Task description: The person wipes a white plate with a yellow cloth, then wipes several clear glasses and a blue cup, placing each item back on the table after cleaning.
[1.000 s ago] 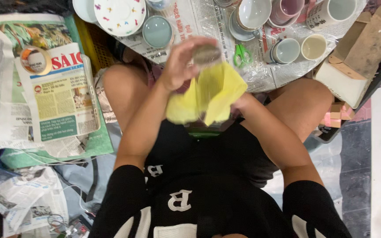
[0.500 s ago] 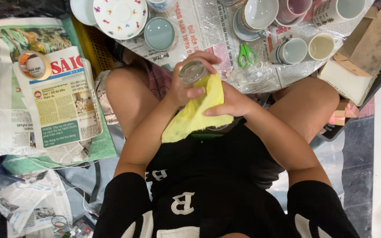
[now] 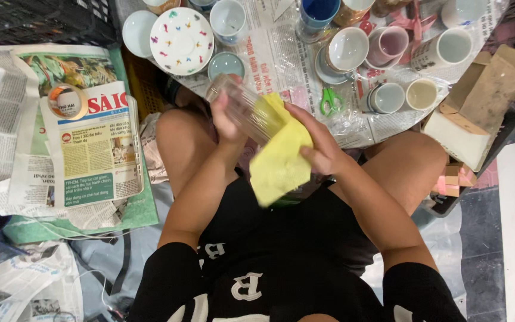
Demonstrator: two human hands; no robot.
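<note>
My left hand (image 3: 226, 119) grips a clear drinking glass (image 3: 242, 107), held tilted above my lap with its mouth toward the upper left. My right hand (image 3: 320, 143) presses a yellow cloth (image 3: 279, 156) against the lower end of the glass; the cloth hangs down over my thighs. Both forearms cross in front of my bare knees and black shorts.
Several cups and mugs (image 3: 347, 49), a spotted white plate (image 3: 181, 40), a small bowl (image 3: 226, 64) and green scissors (image 3: 330, 100) lie on newspaper ahead. A cardboard box (image 3: 478, 107) stands at the right. Stacked newspapers (image 3: 90, 149) cover the floor at the left.
The glass has turned from end-on to lying tilted sideways in my left hand. The yellow cloth has shifted down to its lower end under my right hand.
</note>
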